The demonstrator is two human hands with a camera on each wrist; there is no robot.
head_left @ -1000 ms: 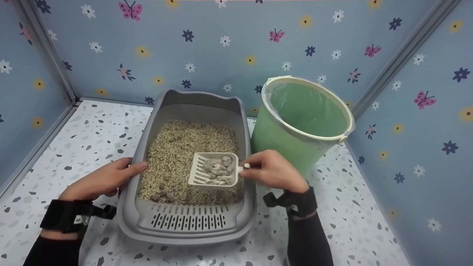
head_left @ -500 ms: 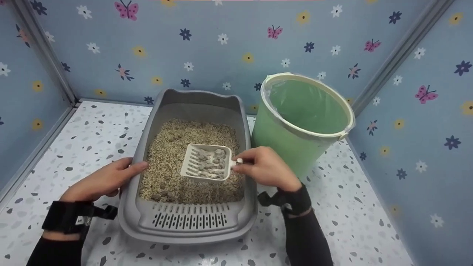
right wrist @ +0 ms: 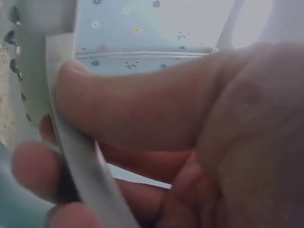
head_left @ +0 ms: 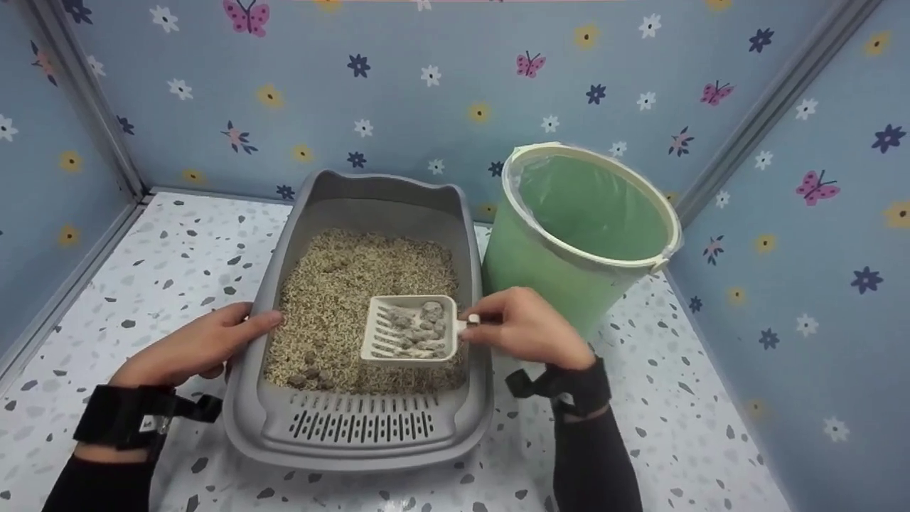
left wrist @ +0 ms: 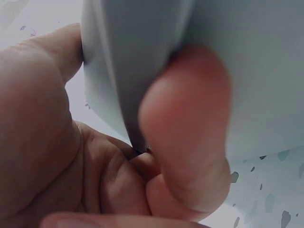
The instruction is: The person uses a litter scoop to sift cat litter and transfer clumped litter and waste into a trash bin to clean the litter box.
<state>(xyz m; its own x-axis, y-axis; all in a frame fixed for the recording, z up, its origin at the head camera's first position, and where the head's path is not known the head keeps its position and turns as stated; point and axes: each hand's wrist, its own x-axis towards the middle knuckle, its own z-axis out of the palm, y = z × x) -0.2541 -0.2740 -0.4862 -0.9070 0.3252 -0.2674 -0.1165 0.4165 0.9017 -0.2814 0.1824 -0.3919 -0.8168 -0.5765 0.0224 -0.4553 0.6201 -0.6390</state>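
Holding one white slotted scoop over one grey litter tray, two hands at work.
The right hand has its fingers closed on the scoop's single handle, thumb on one side; the scoop sits over the right-hand part of the litter, bearing several grey clumps too crowded together to count. The left hand grips the tray's left rim, its thumb over the edge and fingers curled below it. A few darker lumps lie in the tray's near left corner. One green bucket with one clear liner stands just right of the tray. Two black wristbands, one per wrist, and three flower-patterned blue walls complete the count.
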